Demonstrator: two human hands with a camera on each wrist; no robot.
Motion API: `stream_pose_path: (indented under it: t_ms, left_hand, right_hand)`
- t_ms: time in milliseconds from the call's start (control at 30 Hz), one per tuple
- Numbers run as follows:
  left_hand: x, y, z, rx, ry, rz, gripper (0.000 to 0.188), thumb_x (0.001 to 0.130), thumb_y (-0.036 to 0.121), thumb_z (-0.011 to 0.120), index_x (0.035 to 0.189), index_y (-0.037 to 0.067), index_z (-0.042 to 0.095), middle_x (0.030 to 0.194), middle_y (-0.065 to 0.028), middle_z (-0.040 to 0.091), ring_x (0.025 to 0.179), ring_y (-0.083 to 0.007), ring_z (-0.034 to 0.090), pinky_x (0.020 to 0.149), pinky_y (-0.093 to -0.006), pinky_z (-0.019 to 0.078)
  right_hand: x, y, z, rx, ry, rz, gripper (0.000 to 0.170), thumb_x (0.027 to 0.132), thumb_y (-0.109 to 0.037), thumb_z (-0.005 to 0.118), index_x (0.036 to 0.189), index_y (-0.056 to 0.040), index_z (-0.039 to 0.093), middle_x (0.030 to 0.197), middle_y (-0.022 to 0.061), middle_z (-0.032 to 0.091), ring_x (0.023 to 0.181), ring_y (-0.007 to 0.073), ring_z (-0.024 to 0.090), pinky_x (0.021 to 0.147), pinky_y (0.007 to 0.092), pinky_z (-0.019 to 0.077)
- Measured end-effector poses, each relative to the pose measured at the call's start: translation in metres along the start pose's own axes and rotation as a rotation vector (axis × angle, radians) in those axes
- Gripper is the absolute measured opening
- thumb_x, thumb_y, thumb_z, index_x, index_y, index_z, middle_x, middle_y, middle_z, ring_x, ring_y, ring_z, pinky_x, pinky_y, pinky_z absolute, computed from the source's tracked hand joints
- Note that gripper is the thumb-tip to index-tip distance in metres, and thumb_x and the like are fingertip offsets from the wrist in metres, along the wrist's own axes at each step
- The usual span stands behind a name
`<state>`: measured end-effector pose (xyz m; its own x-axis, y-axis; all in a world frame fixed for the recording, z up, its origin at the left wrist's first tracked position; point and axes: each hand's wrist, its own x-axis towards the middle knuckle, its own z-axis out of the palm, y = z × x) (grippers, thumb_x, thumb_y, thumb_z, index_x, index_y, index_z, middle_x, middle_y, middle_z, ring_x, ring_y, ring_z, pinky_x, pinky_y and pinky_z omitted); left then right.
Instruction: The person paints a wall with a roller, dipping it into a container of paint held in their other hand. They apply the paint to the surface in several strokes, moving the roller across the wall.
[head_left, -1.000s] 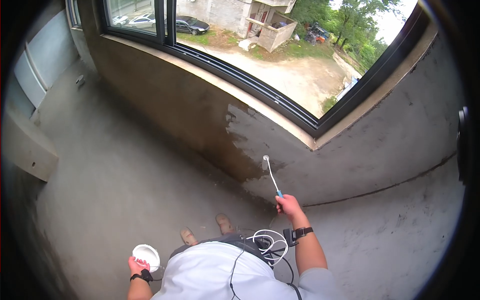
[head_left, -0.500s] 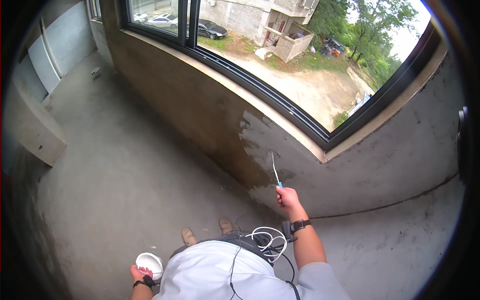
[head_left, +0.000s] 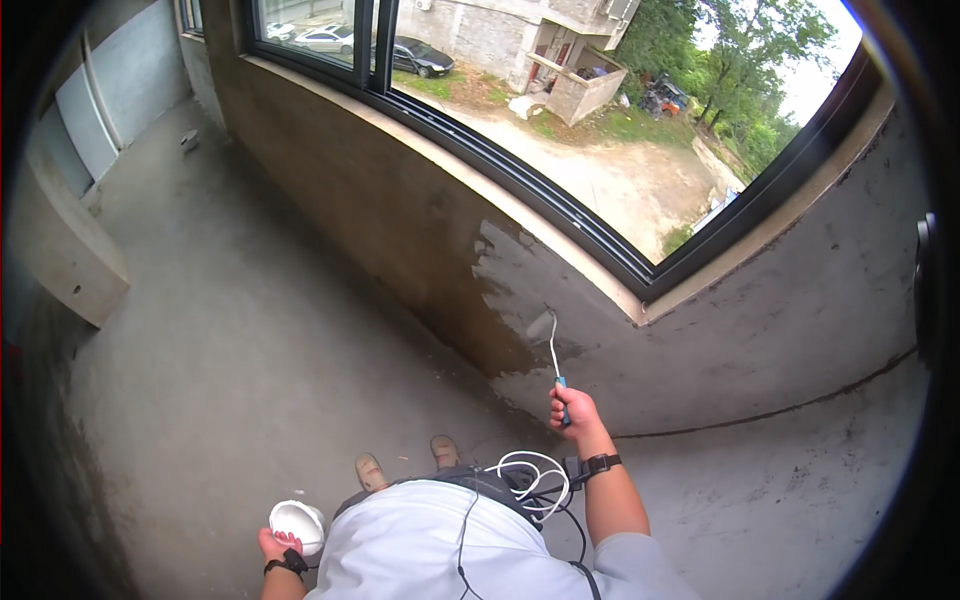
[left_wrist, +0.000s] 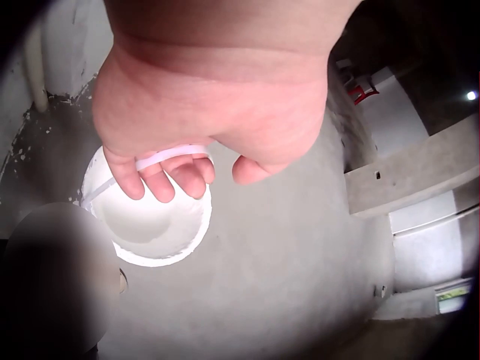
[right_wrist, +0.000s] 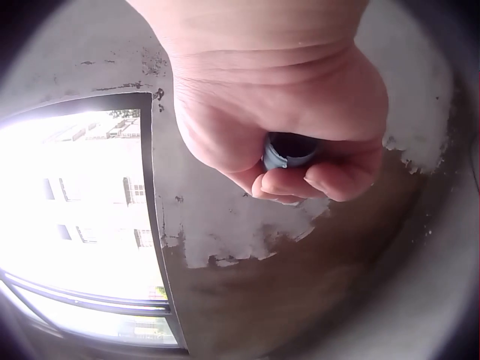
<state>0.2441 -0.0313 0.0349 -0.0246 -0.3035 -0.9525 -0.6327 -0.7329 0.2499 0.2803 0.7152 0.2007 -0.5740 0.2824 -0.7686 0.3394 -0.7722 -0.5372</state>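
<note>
A paint roller with a thin white rod is gripped by its blue handle in my right hand. Its roller head lies at the grey-coated wall below the window, close to the ragged edge of the brown surface. In the right wrist view, the fingers wrap round the handle, whose hollow dark end shows. Low on the left, my left hand carries a white bucket. Curled fingers hook its pale bail handle in the left wrist view, with white paint-like liquid inside the bucket.
A dark-framed window with a pale sill spans the wall above the roller. Coiled white cable and black cords hang at the waist. Bare grey floor stretches left to a concrete ledge. A small object lies far back.
The roller has moved up the wall and then a little back down, along with my right hand. The head view has shifted slightly. The left hand keeps holding the bucket.
</note>
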Motion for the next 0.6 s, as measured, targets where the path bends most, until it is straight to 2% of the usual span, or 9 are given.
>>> stream_pose_path:
  t_ms: [267, 333, 600]
  left_hand:
    - [-0.01, 0.004, 0.002, 0.04, -0.026, 0.033, 0.026, 0.074, 0.042, 0.054, 0.085, 0.02, 0.043, 0.089, 0.0053, 0.045, 0.092, -0.0163, 0.045, 0.083, -0.0401, 0.0384]
    - [-0.01, 0.005, 0.002, 0.045, -0.016, 0.036, 0.026, 0.073, 0.042, 0.054, 0.084, 0.02, 0.043, 0.089, 0.0054, 0.045, 0.092, -0.0163, 0.045, 0.083, -0.0398, 0.0382]
    - [-0.001, 0.009, -0.006, 0.048, -0.04, 0.043, 0.028, 0.074, 0.042, 0.054, 0.088, 0.02, 0.044, 0.093, 0.0048, 0.045, 0.095, -0.017, 0.045, 0.086, -0.0393, 0.037]
  right_hand:
    - [0.017, 0.005, 0.019, 0.109, -0.034, -0.039, 0.023, 0.098, -0.031, 0.052, 0.088, -0.0104, 0.051, 0.057, -0.0026, 0.043, 0.045, 0.0095, 0.036, 0.045, 0.0262, 0.0299]
    - [0.019, 0.005, 0.021, 0.16, -0.093, -0.034, 0.023, 0.099, -0.031, 0.052, 0.088, -0.0106, 0.052, 0.057, -0.0026, 0.042, 0.045, 0.0096, 0.036, 0.045, 0.0264, 0.0297]
    - [0.009, 0.026, -0.006, 0.248, -0.052, -0.031, 0.022, 0.099, -0.031, 0.052, 0.088, -0.0111, 0.052, 0.056, -0.0026, 0.041, 0.045, 0.0103, 0.035, 0.046, 0.0272, 0.0302]
